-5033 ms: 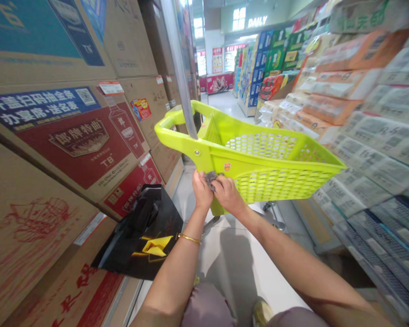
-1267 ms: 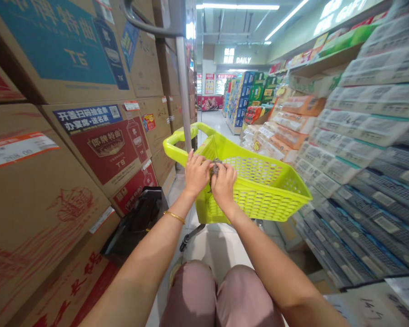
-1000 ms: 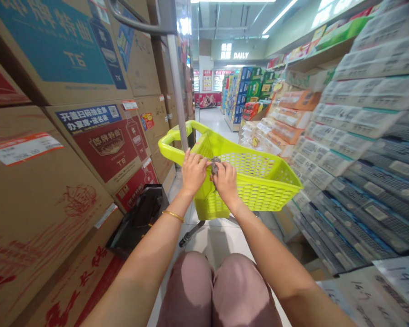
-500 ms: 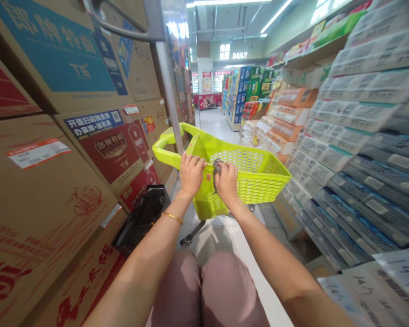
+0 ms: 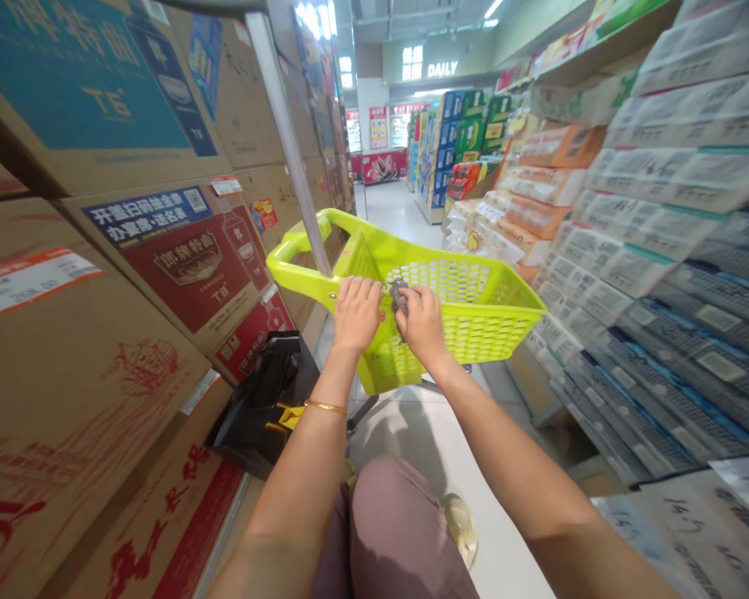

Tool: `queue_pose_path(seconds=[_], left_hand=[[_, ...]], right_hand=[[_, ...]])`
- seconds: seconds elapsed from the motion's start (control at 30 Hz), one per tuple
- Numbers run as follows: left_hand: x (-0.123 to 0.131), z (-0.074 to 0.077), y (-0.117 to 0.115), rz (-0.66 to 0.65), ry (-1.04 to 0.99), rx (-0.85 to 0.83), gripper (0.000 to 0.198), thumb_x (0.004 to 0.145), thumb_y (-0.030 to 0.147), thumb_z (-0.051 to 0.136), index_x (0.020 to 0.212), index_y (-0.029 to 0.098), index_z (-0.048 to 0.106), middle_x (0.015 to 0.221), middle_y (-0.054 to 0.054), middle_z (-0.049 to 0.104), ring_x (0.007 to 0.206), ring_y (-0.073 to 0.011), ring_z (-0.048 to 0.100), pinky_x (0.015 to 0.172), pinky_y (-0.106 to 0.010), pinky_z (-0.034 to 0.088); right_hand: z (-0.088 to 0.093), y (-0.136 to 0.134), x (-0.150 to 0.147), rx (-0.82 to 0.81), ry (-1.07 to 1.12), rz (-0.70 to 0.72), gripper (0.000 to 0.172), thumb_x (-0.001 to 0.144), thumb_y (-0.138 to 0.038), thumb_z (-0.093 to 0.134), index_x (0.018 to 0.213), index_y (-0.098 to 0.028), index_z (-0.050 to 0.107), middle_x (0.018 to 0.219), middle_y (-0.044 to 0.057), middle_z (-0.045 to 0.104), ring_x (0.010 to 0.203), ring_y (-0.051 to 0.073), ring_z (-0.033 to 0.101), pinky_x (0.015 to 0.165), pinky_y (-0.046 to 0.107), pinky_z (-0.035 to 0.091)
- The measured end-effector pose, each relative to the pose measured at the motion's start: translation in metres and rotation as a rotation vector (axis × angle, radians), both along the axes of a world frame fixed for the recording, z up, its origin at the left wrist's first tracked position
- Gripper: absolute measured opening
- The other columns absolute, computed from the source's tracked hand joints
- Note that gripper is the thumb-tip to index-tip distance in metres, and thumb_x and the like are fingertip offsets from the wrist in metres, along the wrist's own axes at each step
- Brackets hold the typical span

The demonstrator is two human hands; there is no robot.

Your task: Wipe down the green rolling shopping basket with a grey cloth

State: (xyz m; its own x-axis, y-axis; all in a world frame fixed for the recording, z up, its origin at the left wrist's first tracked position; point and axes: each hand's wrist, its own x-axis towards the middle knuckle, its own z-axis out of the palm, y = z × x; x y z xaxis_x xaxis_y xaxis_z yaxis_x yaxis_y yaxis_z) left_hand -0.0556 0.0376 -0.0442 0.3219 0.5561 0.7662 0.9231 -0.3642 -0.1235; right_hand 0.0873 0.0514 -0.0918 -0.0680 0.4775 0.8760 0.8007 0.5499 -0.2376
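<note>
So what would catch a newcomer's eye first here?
The lime-green basket in mid-aisle, with the person's left hand on its near rim and the right hand holding a grey cloth there. Tall stacked cardboard boxes wall the left side; wrapped packs fill the right.

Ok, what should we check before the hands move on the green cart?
1. Cloth grip: the right hand pinches the grey cloth: ok.
2. Contact: the grey cloth touches the rim of the green cart basket: ok.
3. Steadying: the left hand lies over the rim beside it: ok.
4. Firmness of that hold: cannot tell.
5. Space between the black bag on the floor and the cart's frame: cannot tell.
6. Wheels: cannot tell, hidden.
</note>
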Motion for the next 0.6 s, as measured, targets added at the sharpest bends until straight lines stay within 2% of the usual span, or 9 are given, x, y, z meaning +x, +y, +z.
queue_pose_path(seconds=[0.17,0.33,0.47,0.6], left_hand=[[-0.003,-0.011,0.005,-0.004,-0.065,0.015,0.029,0.093,0.024,0.033,0.104,0.018,0.059,0.101,-0.007,0.063,0.107,-0.0217,0.051,0.107,-0.044,0.028],[-0.006,-0.011,0.004,0.020,-0.105,-0.013,0.027,0.091,0.023,0.035,0.101,0.019,0.060,0.100,-0.006,0.063,0.107,-0.0215,0.050,0.111,-0.045,0.024],[-0.011,-0.005,-0.001,-0.009,-0.109,-0.054,0.028,0.091,0.021,0.034,0.099,0.018,0.060,0.102,-0.007,0.063,0.107,-0.0208,0.051,0.110,-0.044,0.025],[-0.017,-0.004,-0.004,-0.037,-0.093,-0.046,0.030,0.091,0.020,0.033,0.102,0.019,0.061,0.103,-0.006,0.063,0.108,-0.0197,0.051,0.110,-0.042,0.027]], right_hand=[[-0.012,-0.002,0.010,0.051,0.043,-0.064,0.030,0.080,-0.014,0.049,0.109,-0.015,0.056,0.106,0.013,0.052,0.101,0.023,0.049,0.089,0.042,0.044],[-0.007,-0.011,-0.025,0.139,0.177,-0.003,0.029,0.083,-0.016,0.047,0.111,-0.012,0.053,0.109,0.014,0.047,0.105,0.022,0.047,0.092,0.039,0.045],[-0.007,-0.009,-0.049,0.202,0.171,0.069,0.026,0.085,-0.018,0.046,0.110,-0.014,0.052,0.108,0.013,0.047,0.105,0.019,0.048,0.093,0.036,0.045],[-0.013,-0.004,-0.056,0.124,0.196,0.061,0.022,0.086,-0.022,0.046,0.105,-0.017,0.054,0.106,0.012,0.048,0.103,0.020,0.049,0.092,0.039,0.045]])
